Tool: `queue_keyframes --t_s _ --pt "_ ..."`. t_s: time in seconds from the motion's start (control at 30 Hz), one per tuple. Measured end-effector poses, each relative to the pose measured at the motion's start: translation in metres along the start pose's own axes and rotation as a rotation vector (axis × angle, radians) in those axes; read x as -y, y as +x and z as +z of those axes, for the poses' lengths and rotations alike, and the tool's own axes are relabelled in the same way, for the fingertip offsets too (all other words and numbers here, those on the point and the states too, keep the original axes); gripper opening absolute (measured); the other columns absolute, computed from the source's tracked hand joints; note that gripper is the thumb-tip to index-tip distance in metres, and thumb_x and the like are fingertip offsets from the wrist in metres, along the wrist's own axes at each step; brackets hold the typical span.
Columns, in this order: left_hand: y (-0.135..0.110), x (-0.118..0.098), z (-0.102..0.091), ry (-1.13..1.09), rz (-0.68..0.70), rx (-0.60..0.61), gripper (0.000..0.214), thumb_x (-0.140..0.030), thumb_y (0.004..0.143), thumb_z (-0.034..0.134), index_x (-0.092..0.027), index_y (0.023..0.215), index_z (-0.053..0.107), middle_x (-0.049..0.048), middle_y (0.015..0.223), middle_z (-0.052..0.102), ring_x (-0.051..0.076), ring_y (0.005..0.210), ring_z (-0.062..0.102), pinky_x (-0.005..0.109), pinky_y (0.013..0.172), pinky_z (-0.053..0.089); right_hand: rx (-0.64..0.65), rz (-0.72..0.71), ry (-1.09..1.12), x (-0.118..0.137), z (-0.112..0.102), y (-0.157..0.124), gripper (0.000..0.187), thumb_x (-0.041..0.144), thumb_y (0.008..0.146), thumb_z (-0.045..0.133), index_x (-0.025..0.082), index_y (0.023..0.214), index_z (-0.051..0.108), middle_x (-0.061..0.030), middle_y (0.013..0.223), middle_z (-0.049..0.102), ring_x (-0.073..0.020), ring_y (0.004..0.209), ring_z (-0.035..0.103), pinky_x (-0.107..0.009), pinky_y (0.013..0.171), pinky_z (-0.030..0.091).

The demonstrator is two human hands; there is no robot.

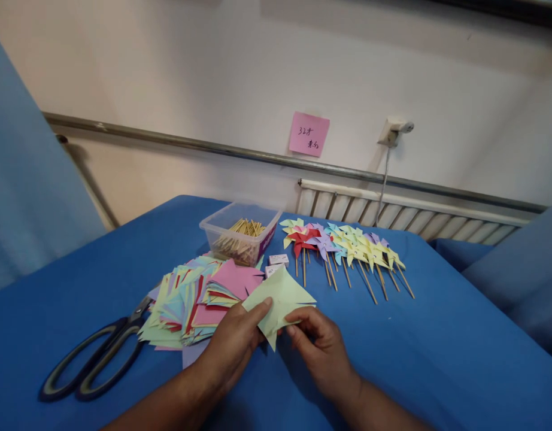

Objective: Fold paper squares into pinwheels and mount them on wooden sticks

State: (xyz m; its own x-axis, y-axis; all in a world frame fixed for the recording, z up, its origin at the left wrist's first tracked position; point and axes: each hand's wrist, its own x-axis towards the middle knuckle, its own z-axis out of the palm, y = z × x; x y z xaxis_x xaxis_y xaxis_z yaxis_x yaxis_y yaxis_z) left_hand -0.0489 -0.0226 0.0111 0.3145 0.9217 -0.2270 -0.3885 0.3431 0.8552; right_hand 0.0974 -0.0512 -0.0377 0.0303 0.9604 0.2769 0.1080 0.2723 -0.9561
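Note:
A pale green paper square (282,293) with slits cut in from its corners is held between my two hands over the table. My left hand (240,332) grips its left side, thumb on top and fingers underneath. At the lower right edge, my right hand (318,347) pinches a corner flap between thumb and forefinger. Left of my hands lies a heap of coloured cut paper squares (181,305), a pink one on top. Just behind the green square are two small white boxes (278,260), one partly covered by it.
Large dark-handled scissors (100,353) lie at the left, tips by the paper heap. Behind the heap, a clear plastic box (240,209) holds many thin wooden sticks (246,230). Finished paper pinwheels (343,244) on sticks lie at the back right of the blue-covered table (437,341).

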Motion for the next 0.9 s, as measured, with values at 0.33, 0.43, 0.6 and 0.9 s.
queue_keyframes --t_s 0.33,0.43,0.6,0.9 --pt "0.0025 0.0046 -0.0001 0.025 -0.026 -0.008 0.028 -0.034 0.074 0.065 -0.013 0.092 0.066 0.0072 0.08 0.069 0.017 0.069 0.06 0.027 0.066 0.046 -0.035 0.062 0.01 -0.0015 -0.0017 0.0042 0.012 0.027 0.079 0.06 0.017 0.072 0.059 0.0039 0.06 0.05 -0.0093 0.054 0.044 -0.021 0.052 0.035" --pt "0.0019 0.0066 0.0007 0.032 -0.051 0.013 0.033 -0.037 0.072 0.066 -0.011 0.093 0.065 0.0086 0.08 0.069 0.018 0.069 0.06 0.029 0.065 0.047 -0.052 0.138 0.089 -0.0022 -0.0013 0.0053 0.015 0.03 0.079 0.059 0.017 0.072 0.055 0.0055 0.056 0.047 -0.0079 0.05 0.041 -0.02 0.048 0.031" --pt "0.0016 0.0095 -0.0003 0.036 -0.047 0.052 0.037 -0.04 0.075 0.063 -0.01 0.097 0.064 0.0109 0.082 0.069 0.019 0.071 0.061 0.03 0.068 0.047 -0.07 0.192 0.162 -0.0012 -0.0005 0.0053 0.017 0.031 0.078 0.061 0.017 0.073 0.054 0.0055 0.054 0.05 -0.0081 0.05 0.043 -0.019 0.047 0.032" --pt "0.0013 0.0096 0.0026 0.091 -0.047 0.043 0.032 -0.039 0.072 0.065 -0.012 0.089 0.064 0.0064 0.074 0.066 0.018 0.066 0.059 0.029 0.063 0.047 -0.082 0.245 0.186 -0.0008 0.0007 0.0053 0.021 0.035 0.078 0.061 0.017 0.072 0.051 0.0015 0.06 0.061 -0.0087 0.051 0.048 -0.019 0.049 0.035"
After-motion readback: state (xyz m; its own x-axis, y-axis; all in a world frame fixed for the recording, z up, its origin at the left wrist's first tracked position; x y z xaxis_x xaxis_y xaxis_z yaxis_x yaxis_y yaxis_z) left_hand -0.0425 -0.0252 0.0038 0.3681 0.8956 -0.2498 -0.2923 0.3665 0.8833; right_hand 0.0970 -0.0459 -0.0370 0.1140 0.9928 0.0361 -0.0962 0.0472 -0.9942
